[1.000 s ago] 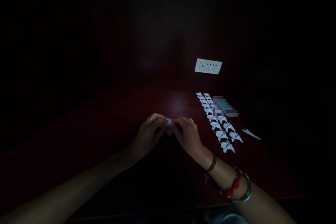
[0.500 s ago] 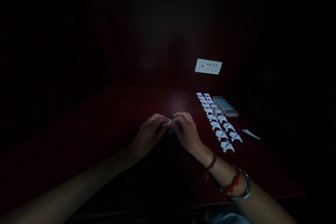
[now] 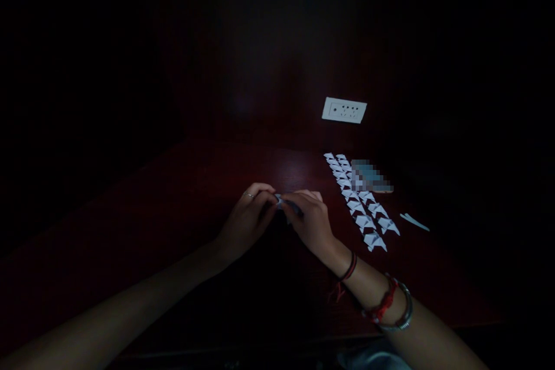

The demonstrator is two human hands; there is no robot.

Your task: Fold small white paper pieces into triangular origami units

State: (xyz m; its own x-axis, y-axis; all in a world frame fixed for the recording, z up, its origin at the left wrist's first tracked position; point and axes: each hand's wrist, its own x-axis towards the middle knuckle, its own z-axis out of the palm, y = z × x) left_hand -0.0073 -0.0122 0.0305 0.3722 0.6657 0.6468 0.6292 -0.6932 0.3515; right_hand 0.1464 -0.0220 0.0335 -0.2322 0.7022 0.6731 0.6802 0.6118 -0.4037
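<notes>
Between my fingertips is a small piece of folded white paper, mostly covered by the fingers. My left hand, with a ring on one finger, pinches its left side. My right hand grips the right side, its fingers curled over the top. Both hands are close together over the dark red table. To the right of them, several small folded white paper figures lie in two slanting rows.
A phone-like flat object, partly pixelated, lies beside the paper rows. Farther right are thin pale strips. A white wall socket is set in the wall behind the table. The surroundings are very dark.
The fingers of my right hand have curled further over the paper, and less of it shows below them. My left hand has barely shifted. The paper rows have not moved.
</notes>
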